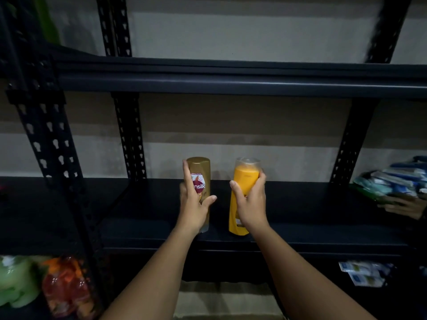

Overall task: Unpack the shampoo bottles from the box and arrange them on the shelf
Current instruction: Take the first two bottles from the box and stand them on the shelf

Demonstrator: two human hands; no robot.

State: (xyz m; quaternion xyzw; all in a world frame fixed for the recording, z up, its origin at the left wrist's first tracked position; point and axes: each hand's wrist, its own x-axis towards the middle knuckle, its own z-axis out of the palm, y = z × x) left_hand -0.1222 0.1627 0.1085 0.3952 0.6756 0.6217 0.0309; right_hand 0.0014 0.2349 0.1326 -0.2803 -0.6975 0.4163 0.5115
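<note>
My left hand [193, 204] grips the gold bottle [200, 181], right hand [250, 204] the yellow bottle [242, 195], mid-frame on the shelf [323, 227]; smooth stiff plastic, probably slippery, mid-body hold feels safest.

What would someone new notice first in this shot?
Two bottles at the middle of the dark shelf: a gold bottle gripped by the left hand, and a yellow bottle gripped by the right hand. Blue packets sit at the shelf's right end.
</note>
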